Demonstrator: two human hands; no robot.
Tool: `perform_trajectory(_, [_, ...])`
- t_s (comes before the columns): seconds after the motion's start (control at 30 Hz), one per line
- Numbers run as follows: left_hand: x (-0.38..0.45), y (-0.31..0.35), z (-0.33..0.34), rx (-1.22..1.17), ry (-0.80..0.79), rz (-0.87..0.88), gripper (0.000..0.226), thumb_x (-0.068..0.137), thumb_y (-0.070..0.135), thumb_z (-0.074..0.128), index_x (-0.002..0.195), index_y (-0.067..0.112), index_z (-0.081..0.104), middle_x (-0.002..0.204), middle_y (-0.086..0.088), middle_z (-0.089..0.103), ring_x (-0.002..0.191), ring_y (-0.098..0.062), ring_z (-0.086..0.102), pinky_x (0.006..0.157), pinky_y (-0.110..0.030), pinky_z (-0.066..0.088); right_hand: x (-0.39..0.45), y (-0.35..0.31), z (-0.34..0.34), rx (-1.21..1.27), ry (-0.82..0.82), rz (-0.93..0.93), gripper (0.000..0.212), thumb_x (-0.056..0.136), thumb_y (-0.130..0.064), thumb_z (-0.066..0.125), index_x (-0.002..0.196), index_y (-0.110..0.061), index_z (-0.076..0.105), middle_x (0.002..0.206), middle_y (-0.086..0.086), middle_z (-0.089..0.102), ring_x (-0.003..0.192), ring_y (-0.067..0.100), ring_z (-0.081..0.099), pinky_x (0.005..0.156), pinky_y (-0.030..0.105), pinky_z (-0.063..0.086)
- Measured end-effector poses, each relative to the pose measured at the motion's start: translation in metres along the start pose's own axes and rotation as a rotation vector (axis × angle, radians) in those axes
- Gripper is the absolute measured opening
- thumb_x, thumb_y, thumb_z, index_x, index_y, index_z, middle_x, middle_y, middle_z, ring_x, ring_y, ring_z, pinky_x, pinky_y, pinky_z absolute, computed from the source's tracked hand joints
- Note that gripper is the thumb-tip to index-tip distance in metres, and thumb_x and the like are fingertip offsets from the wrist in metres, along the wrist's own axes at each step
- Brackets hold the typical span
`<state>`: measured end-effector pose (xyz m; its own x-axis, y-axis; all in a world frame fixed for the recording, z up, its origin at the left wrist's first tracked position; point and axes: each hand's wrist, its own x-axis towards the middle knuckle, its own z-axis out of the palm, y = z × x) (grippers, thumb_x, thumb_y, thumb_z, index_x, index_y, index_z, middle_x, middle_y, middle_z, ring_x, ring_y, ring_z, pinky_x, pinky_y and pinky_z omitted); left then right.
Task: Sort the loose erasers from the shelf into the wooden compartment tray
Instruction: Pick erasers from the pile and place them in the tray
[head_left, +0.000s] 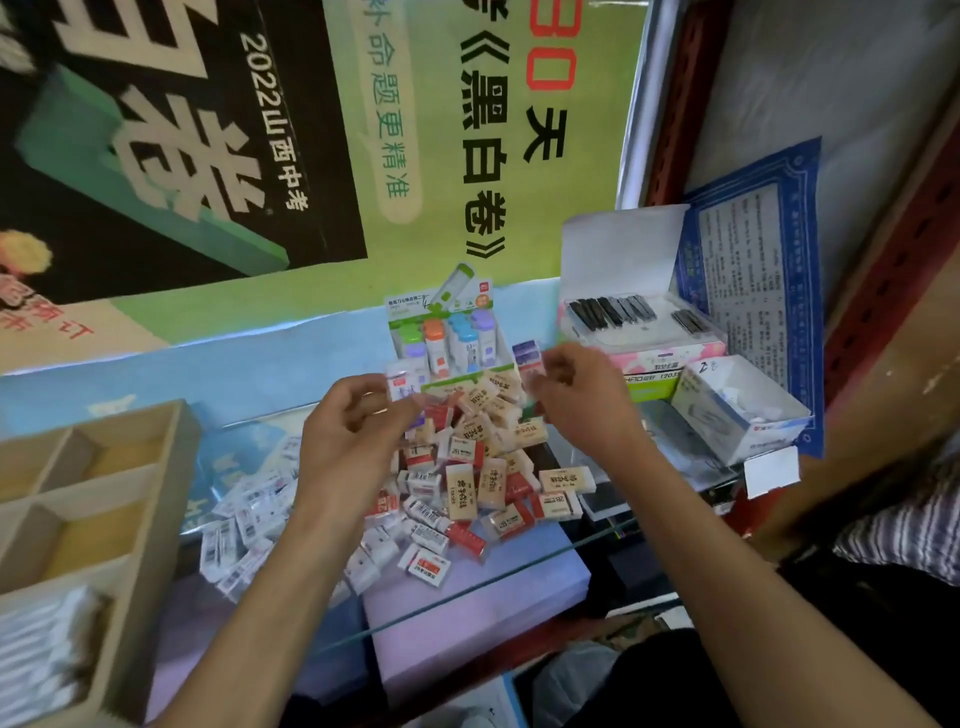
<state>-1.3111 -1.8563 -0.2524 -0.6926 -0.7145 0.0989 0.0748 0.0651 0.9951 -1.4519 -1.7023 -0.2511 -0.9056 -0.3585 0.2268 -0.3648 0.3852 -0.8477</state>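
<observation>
Seemingly small erasers (402, 387) in both grips.

Left arm: your bare forearm reaches forward from lower left.
Left hand (358, 421): raised, fingers curled, thumb and fingertips pinched together.
Right arm: extended from lower right.
Right hand (576, 395): raised, fingers curled inward.

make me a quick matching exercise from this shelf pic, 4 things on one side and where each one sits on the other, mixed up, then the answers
Things:
1. wooden compartment tray
2. pile of loose erasers
3. display box of colourful capped items
4. open box of black sticks

Places:
A. back right of the shelf
B. far left
C. middle, under both hands
D. at the back, just behind the pile

Pairs: 1-B, 2-C, 3-D, 4-A
</observation>
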Motion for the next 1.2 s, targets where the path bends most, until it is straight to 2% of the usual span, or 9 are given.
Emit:
perform_trajectory(0.1, [-0.015,-0.005,-0.021,0.163,0.000,0.165,0.029,0.074,0.013,0.081,0.092,0.026,0.063,0.085,0.010,0.066,0.075,0.000,0.060,0.068,-0.013,0.047,-0.029,-0.014,0.015,0.211,-0.197,0.063,0.011,0.090,-0.017,0.064,0.099,-0.010,0.065,0.071,-0.001,0.067,0.052,0.010,0.061,0.048,0.025,0.048])
perform_trajectory(0.33, [-0.033,-0.017,-0.064,0.231,0.039,0.179,0.034,0.069,0.006,0.083,0.084,0.027,0.061,0.082,0.008,0.066,0.074,-0.003,0.059,0.063,-0.012,0.047,-0.071,-0.048,0.067,0.448,-0.543,-0.048,0.014,0.092,0.002,0.056,0.098,-0.007,0.065,0.077,0.012,0.066,0.063,0.020,0.062,0.064,0.032,0.056])
perform_trajectory(0.43, [-0.039,-0.018,-0.083,0.242,0.076,0.207,0.033,0.069,0.007,0.084,0.083,0.026,0.062,0.081,0.009,0.066,0.071,-0.002,0.059,0.059,-0.012,0.047,-0.081,-0.060,0.080,0.473,-0.575,-0.070,0.013,0.091,-0.010,0.063,0.103,-0.006,0.067,0.083,0.016,0.071,0.069,0.018,0.065,0.068,0.033,0.057])
perform_trajectory(0.5, [-0.043,-0.019,-0.098,0.311,0.104,0.240,0.032,0.068,0.013,0.085,0.085,0.029,0.062,0.081,0.011,0.067,0.072,-0.006,0.062,0.062,-0.019,0.051,-0.085,-0.071,0.090,0.454,-0.578,-0.095,0.017,0.087,-0.018,0.069,0.101,-0.008,0.068,0.083,0.009,0.074,0.070,0.015,0.068,0.065,0.032,0.057])
perform_trajectory(0.67, [-0.052,-0.018,-0.126,0.455,0.205,0.318,0.039,0.073,0.014,0.082,0.086,0.040,0.057,0.081,0.019,0.065,0.069,0.002,0.060,0.060,-0.016,0.049,-0.092,-0.100,0.121,0.445,-0.595,-0.095,0.025,0.078,-0.016,0.079,0.099,-0.007,0.068,0.078,0.004,0.073,0.055,0.004,0.060,0.050,0.023,0.046])
perform_trajectory(0.73, [-0.055,-0.016,-0.135,0.465,0.252,0.321,0.041,0.073,0.014,0.082,0.086,0.043,0.056,0.084,0.021,0.065,0.072,0.001,0.061,0.061,-0.017,0.049,-0.093,-0.109,0.128,0.472,-0.598,-0.130,0.023,0.077,-0.012,0.079,0.096,-0.006,0.069,0.073,0.000,0.068,0.051,-0.002,0.054,0.048,0.014,0.041])
perform_trajectory(0.83, [-0.058,-0.013,-0.150,0.479,0.269,0.343,0.038,0.073,0.014,0.082,0.091,0.038,0.059,0.086,0.020,0.066,0.076,0.000,0.063,0.063,-0.017,0.050,-0.091,-0.121,0.135,0.454,-0.634,-0.194,0.017,0.076,-0.014,0.080,0.090,-0.010,0.072,0.066,-0.008,0.065,0.052,-0.003,0.053,0.050,0.010,0.039])
perform_trajectory(1.03, [-0.071,-0.018,-0.184,0.390,0.254,0.290,0.037,0.070,0.014,0.084,0.095,0.031,0.064,0.089,0.017,0.069,0.083,-0.004,0.066,0.071,-0.021,0.052,-0.099,-0.137,0.163,0.405,-0.781,-0.285,0.012,0.082,-0.010,0.074,0.086,-0.001,0.067,0.066,-0.006,0.063,0.050,-0.002,0.050,0.051,0.008,0.036])
perform_trajectory(1.2, [-0.084,-0.012,-0.211,0.206,0.243,0.258,0.031,0.081,0.002,0.073,0.099,0.027,0.067,0.094,0.015,0.073,0.091,-0.002,0.068,0.078,-0.016,0.051,-0.109,-0.152,0.185,0.476,-0.761,-0.247,0.005,0.086,-0.013,0.069,0.087,-0.008,0.067,0.064,-0.009,0.064,0.050,-0.001,0.052,0.054,0.012,0.041])
